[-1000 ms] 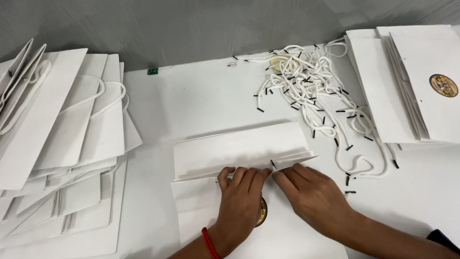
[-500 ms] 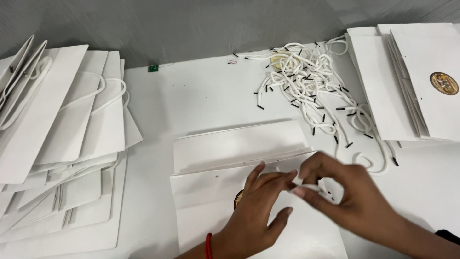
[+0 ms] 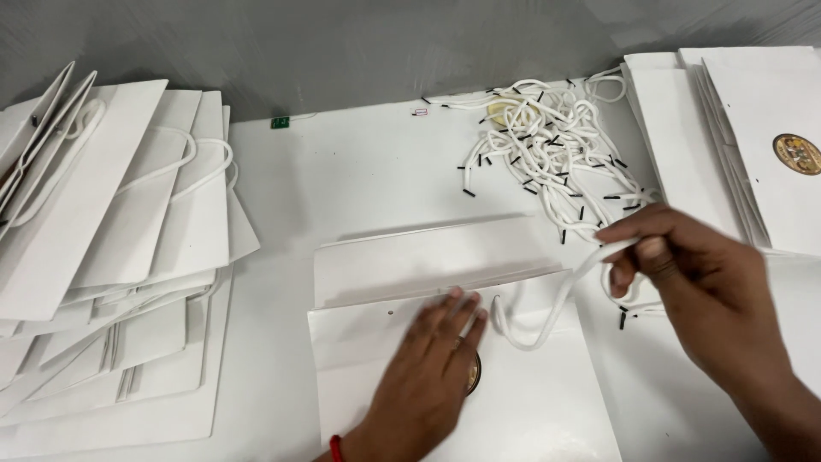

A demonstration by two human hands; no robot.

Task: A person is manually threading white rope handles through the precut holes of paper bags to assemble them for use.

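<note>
White cord (image 3: 547,310), soft and limp, hangs in a loop from a hole near the top edge of a flat white paper bag (image 3: 530,402) and runs up to the right hand (image 3: 697,287), whose fingers (image 3: 629,248) are pinched around its free end. It looks light and floppy, so it would likely follow wherever it is pulled; the stiff black tip seems the surest place to grip it for threading. The left hand (image 3: 428,376) lies flat with fingers (image 3: 457,310) spread and released, pressing the bag down just beside the hole where the cord enters, covering part of a round gold emblem (image 3: 473,374). The bag itself is thin paper, probably light and easy to crease or slide, with its upper flap folded back beyond the left fingertips. Past the right fingers a tangled heap of white cords with black tips (image 3: 556,145) rests on the white tabletop (image 3: 359,171). Further right sits a stack of flat bags without handles (image 3: 727,145). Well away from the left hand, a fanned pile of bags with cord handles fitted (image 3: 111,257) lies spread out.
</note>
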